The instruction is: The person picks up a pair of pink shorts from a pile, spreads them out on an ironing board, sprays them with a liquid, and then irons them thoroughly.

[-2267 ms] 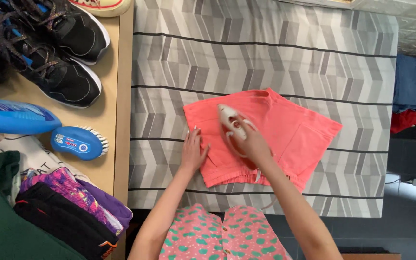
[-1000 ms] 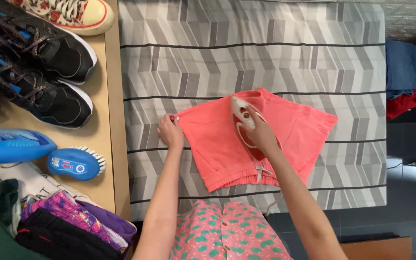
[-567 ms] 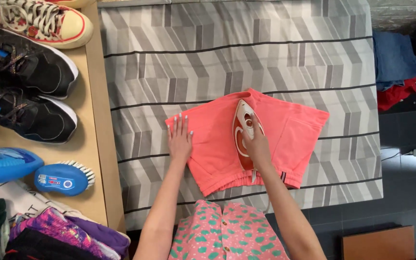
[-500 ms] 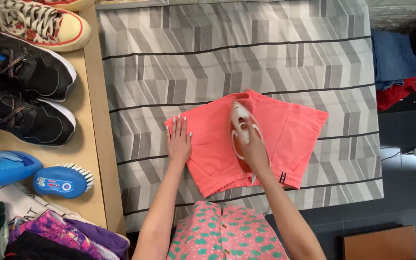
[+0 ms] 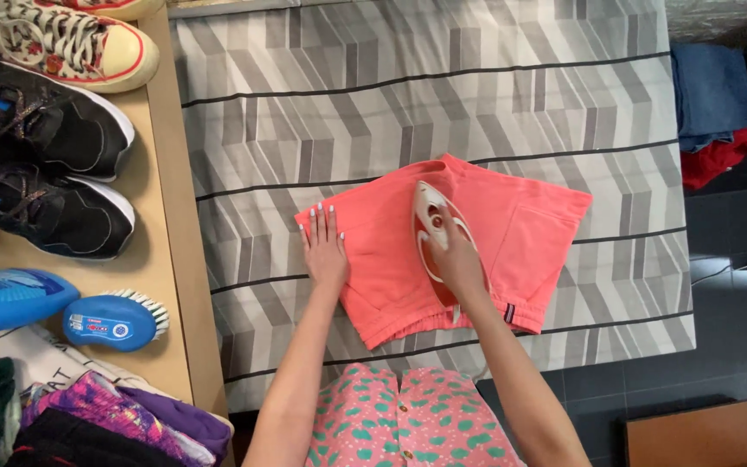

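Observation:
A pair of coral-pink shorts [image 5: 529, 225] lies flat on a grey and white zigzag-patterned ironing surface [image 5: 347, 95]. My right hand [image 5: 460, 259] grips the handle of a white and red clothes iron [image 5: 430, 220], which rests on the middle of the shorts with its tip pointing away from me. My left hand [image 5: 325, 251] lies flat, fingers spread, on the left part of the shorts and holds the fabric down.
A wooden shelf [image 5: 162, 285] runs along the left, with a floral sneaker [image 5: 71, 39], two black sneakers [image 5: 45, 173], a blue bottle [image 5: 6, 298], a blue scrub brush [image 5: 114, 320] and folded clothes [image 5: 88, 419]. Blue and red garments [image 5: 715, 104] lie at the right. A brown box [image 5: 693, 432] sits on the dark floor.
My left hand shifted from the shorts' left corner to lie flat on the fabric. The iron slid over the middle of the shorts, its tip staying pointed away from me.

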